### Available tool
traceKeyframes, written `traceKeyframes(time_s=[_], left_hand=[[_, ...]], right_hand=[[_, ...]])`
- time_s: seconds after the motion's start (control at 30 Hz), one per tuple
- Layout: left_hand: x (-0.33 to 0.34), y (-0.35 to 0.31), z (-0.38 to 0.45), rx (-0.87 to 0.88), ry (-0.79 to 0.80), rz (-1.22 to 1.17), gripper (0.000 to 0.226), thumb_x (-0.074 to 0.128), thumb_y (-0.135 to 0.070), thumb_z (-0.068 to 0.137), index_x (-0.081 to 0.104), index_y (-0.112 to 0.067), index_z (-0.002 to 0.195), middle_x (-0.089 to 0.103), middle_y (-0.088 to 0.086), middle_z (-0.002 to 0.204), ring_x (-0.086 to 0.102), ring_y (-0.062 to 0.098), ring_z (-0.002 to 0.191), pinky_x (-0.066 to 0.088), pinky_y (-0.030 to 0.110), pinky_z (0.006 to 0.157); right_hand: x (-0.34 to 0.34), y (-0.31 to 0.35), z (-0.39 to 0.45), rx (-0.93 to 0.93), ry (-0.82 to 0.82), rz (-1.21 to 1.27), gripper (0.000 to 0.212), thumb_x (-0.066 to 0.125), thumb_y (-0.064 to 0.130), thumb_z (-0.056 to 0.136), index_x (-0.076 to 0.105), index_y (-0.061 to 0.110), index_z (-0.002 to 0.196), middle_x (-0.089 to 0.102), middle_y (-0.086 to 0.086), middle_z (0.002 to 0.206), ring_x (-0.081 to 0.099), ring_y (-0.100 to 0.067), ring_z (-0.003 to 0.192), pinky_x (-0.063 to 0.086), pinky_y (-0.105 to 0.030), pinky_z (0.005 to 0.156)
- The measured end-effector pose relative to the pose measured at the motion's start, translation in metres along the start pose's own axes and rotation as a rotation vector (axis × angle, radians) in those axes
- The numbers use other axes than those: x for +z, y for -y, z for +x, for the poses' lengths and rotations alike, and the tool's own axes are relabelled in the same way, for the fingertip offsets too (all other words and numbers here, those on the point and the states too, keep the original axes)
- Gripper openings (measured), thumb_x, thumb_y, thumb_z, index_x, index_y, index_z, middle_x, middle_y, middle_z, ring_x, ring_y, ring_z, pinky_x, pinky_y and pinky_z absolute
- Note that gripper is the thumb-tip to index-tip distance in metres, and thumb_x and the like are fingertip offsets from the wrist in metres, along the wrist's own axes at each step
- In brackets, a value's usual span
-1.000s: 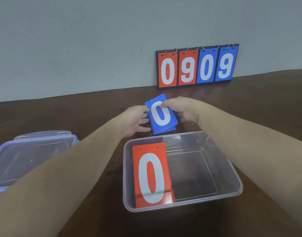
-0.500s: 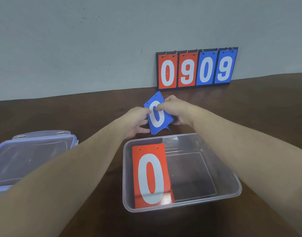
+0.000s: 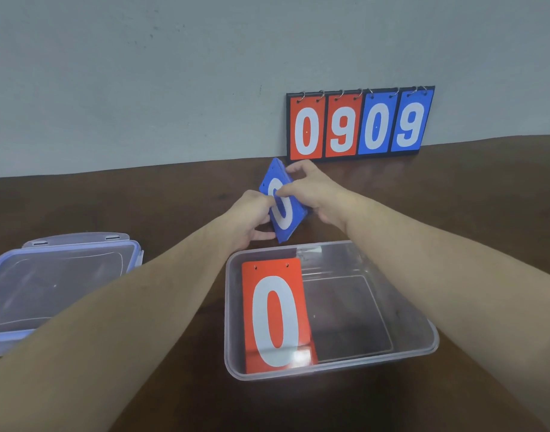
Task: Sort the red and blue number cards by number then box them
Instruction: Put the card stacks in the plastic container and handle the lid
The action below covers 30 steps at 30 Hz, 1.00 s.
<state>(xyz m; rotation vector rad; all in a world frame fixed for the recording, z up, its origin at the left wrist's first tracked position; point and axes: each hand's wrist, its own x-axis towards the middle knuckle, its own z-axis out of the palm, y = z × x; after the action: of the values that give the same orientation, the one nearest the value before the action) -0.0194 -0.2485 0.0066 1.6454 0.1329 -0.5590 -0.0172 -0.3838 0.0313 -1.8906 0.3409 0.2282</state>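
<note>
Red cards [image 3: 278, 313] are sitting in the clear box [image 3: 423, 325]; your hands, left hand [image 3: 251, 218] and right hand [image 3: 314, 190], are gripping the blue card stack [image 3: 284, 210]. Boxing it and lidding are remaining.

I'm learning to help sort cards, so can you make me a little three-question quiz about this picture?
1. True or false: the red cards lie in the left part of the clear box.
2. What do both hands hold above the table?
A. the lid
B. the blue cards
C. the scoreboard
3. Fill in: the scoreboard against the wall reads ____.

Key
1. True. The red stack, a 0 on top, sits at the box's left; its right part is bare.
2. B. The left hand and right hand grip the blue cards, tilted, just behind the box. The lid lies off to the left.
3. 0909.
</note>
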Motion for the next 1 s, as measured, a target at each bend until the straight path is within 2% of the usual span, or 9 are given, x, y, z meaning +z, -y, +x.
traceKeyframes(time_s=[0.17,0.23,0.33,0.4,0.5,0.63,0.73,0.83,1.0], left_hand=[[0.003,0.0,-0.004,-0.012,-0.03,-0.001,0.016,0.048,-0.009,0.102,0.058,-0.022,0.101,0.066,-0.005,0.1,0.065,0.007,0.086,0.059,0.037,0.073],[0.0,-0.001,-0.003,0.007,-0.038,0.008,0.016,0.055,-0.017,0.1,0.055,-0.02,0.116,0.065,-0.002,0.109,0.066,0.011,0.094,0.059,0.042,0.084],[-0.006,-0.007,-0.003,0.071,-0.059,-0.038,0.07,0.066,-0.028,0.093,0.025,-0.029,0.15,0.067,-0.002,0.116,0.071,0.018,0.099,0.058,0.045,0.089],[-0.006,-0.018,-0.01,0.144,-0.034,-0.139,0.079,0.067,-0.028,0.093,0.017,-0.034,0.154,0.069,-0.003,0.116,0.074,0.02,0.097,0.058,0.048,0.089],[0.001,-0.036,-0.026,0.238,0.043,-0.262,0.068,0.067,-0.019,0.094,0.028,-0.034,0.147,0.069,0.001,0.12,0.074,0.023,0.1,0.058,0.05,0.088],[0.017,-0.043,-0.055,0.371,0.102,-0.183,0.039,0.063,-0.004,0.095,0.053,-0.024,0.127,0.073,0.001,0.114,0.074,0.023,0.098,0.061,0.043,0.076],[0.027,-0.033,-0.077,0.4,0.17,-0.124,0.044,0.062,-0.001,0.096,0.052,-0.022,0.133,0.073,0.0,0.118,0.073,0.022,0.103,0.061,0.046,0.081],[0.039,-0.016,-0.095,0.394,0.191,-0.043,0.055,0.063,0.001,0.095,0.045,-0.029,0.137,0.073,-0.003,0.118,0.072,0.02,0.103,0.061,0.047,0.081],[0.051,0.005,-0.113,0.309,0.223,0.049,0.039,0.066,-0.005,0.094,0.052,-0.024,0.126,0.071,0.002,0.119,0.073,0.022,0.101,0.06,0.053,0.085]], right_hand=[[-0.008,-0.003,0.0,0.054,-0.073,0.01,0.071,0.066,0.0,0.093,0.032,0.023,0.15,0.051,-0.007,0.138,0.063,-0.022,0.097,0.057,-0.03,0.065],[-0.013,-0.005,-0.003,0.066,-0.072,0.065,0.069,0.062,-0.001,0.094,0.033,0.021,0.152,0.051,-0.006,0.141,0.061,-0.025,0.107,0.058,-0.033,0.07],[-0.026,-0.002,-0.009,0.052,-0.016,0.236,0.049,0.06,-0.001,0.094,0.051,0.018,0.139,0.063,-0.006,0.131,0.067,-0.026,0.107,0.062,-0.043,0.079],[-0.038,0.002,-0.019,0.043,0.027,0.339,0.048,0.059,-0.004,0.093,0.054,0.017,0.136,0.067,-0.008,0.128,0.07,-0.03,0.106,0.061,-0.051,0.085],[-0.054,0.004,-0.042,-0.004,0.065,0.395,0.063,0.059,-0.007,0.092,0.046,0.022,0.146,0.067,-0.006,0.128,0.071,-0.032,0.107,0.06,-0.055,0.084],[-0.071,-0.007,-0.077,-0.117,0.136,0.384,0.072,0.057,-0.011,0.091,0.038,0.025,0.151,0.067,-0.007,0.126,0.071,-0.03,0.107,0.059,-0.054,0.089],[-0.084,-0.018,-0.097,-0.154,0.13,0.323,0.077,0.065,-0.004,0.091,0.035,0.033,0.15,0.067,-0.008,0.125,0.071,-0.029,0.108,0.055,-0.055,0.096],[-0.099,-0.027,-0.115,-0.171,0.145,0.195,0.066,0.068,0.005,0.093,0.042,0.03,0.148,0.064,-0.001,0.128,0.07,-0.02,0.11,0.056,-0.049,0.097],[-0.113,-0.044,-0.137,-0.136,0.234,-0.084,0.052,0.069,0.017,0.095,0.048,0.027,0.142,0.065,0.004,0.127,0.067,-0.009,0.112,0.057,-0.035,0.095]])
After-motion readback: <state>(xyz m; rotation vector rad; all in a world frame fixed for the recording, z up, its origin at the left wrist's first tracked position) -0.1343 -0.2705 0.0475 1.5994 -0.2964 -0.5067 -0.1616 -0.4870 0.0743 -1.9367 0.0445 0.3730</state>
